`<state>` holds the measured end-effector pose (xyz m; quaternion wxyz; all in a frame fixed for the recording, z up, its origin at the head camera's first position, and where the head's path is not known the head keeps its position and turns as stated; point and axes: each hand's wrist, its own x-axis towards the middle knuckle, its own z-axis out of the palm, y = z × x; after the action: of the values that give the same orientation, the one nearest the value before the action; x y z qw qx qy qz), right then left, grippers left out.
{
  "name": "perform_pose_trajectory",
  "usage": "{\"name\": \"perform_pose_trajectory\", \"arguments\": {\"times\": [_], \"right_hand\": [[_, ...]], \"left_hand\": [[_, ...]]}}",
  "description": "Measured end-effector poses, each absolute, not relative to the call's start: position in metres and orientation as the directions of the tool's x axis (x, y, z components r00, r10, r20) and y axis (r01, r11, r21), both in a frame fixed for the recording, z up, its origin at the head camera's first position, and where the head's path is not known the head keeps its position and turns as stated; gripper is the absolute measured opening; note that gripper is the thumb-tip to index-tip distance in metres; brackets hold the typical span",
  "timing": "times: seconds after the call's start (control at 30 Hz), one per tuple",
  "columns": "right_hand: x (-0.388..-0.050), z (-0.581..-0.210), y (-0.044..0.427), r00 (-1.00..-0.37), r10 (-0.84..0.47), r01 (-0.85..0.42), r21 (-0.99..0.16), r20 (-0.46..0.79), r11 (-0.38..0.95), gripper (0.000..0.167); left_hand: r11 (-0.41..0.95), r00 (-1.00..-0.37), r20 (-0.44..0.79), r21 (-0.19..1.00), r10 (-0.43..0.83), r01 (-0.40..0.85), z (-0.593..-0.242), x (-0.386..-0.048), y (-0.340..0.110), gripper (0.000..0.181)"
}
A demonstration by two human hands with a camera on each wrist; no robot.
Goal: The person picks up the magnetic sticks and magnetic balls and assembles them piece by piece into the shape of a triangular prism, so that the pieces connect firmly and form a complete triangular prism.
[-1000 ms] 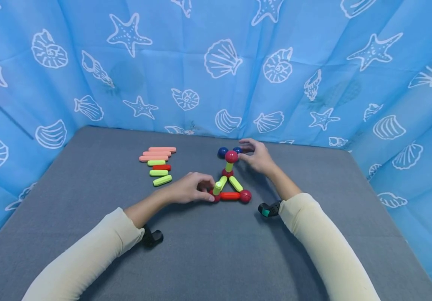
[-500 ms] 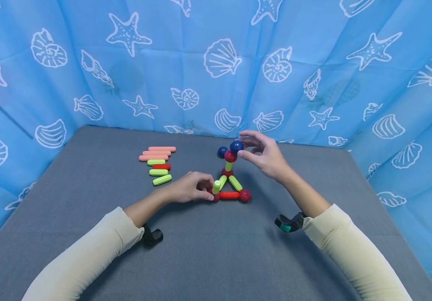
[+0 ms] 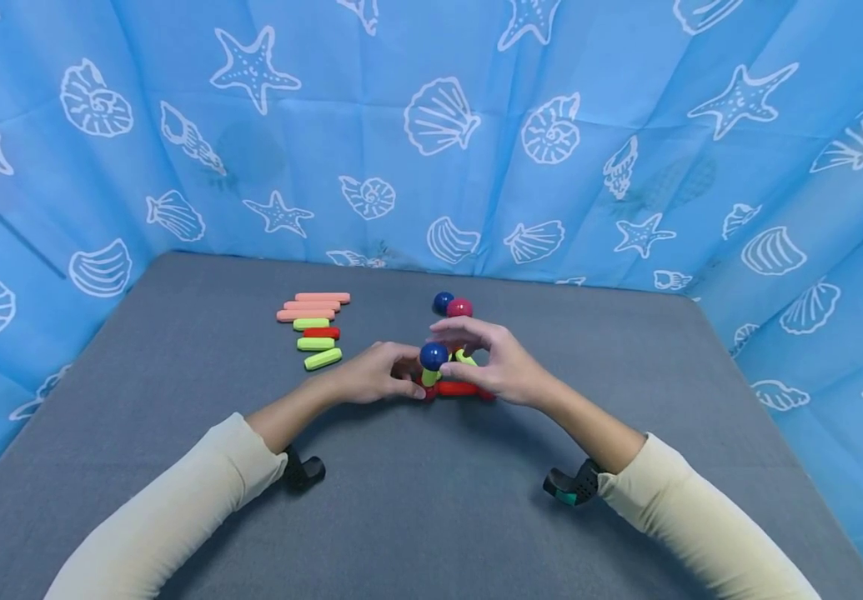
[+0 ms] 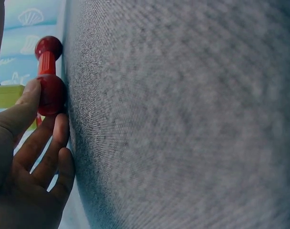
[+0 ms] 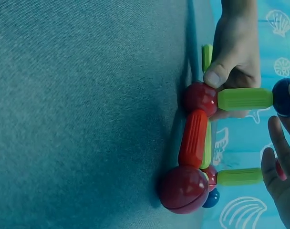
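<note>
My left hand (image 3: 380, 374) grips the red ball (image 4: 52, 95) at the near left corner of a triangle of sticks lying on the table. From that ball a green stick (image 5: 245, 99) stands upright. My right hand (image 3: 504, 364) pinches a blue ball (image 3: 434, 356) at the stick's top end, where the two look in contact. A red stick (image 5: 192, 138) joins the gripped ball to another red ball (image 5: 184, 190). Behind my right hand a pink-red ball (image 3: 459, 308) tops a second upright green stick (image 5: 239, 176).
Another blue ball (image 3: 443, 302) lies behind the structure. To the left are several loose sticks in a column: salmon ones (image 3: 309, 306), green ones (image 3: 315, 343) and a red one (image 3: 322, 333). A blue patterned curtain (image 3: 371, 125) hangs behind the grey table (image 3: 416, 500).
My right hand picked up a blue ball from behind the structure and carried it over and forward-left to the upright stick by my left hand. The left hand has stayed in place.
</note>
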<state>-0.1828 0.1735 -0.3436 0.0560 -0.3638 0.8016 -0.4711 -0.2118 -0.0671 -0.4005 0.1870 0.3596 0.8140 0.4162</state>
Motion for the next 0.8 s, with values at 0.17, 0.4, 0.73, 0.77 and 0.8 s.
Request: {"name": "perform_pose_trajectory", "arguments": {"times": [0.17, 0.4, 0.73, 0.77, 0.8], "right_hand": [[-0.181, -0.344, 0.177, -0.733, -0.633, -0.532, -0.791, 0.25, 0.303, 0.051], [-0.185, -0.355, 0.2, -0.746, -0.624, -0.546, -0.751, 0.234, 0.371, 0.037], [-0.19, -0.38, 0.225, -0.751, -0.661, -0.491, -0.685, 0.019, 0.538, 0.061], [-0.19, -0.381, 0.226, -0.744, -0.669, -0.489, -0.69, 0.01, 0.534, 0.06], [-0.19, -0.383, 0.227, -0.737, -0.676, -0.492, -0.691, 0.007, 0.529, 0.059]], "left_hand": [[0.388, -0.668, -0.002, 0.815, 0.744, 0.431, -0.401, -0.211, -0.067, 0.033], [0.379, -0.664, 0.005, 0.818, 0.748, 0.433, -0.401, -0.212, -0.069, 0.032], [0.372, -0.667, -0.003, 0.832, 0.745, 0.412, -0.401, -0.212, -0.074, 0.032], [0.378, -0.675, 0.001, 0.828, 0.737, 0.414, -0.4, -0.211, -0.076, 0.033], [0.382, -0.685, 0.012, 0.823, 0.728, 0.421, -0.399, -0.211, -0.079, 0.033]]}}
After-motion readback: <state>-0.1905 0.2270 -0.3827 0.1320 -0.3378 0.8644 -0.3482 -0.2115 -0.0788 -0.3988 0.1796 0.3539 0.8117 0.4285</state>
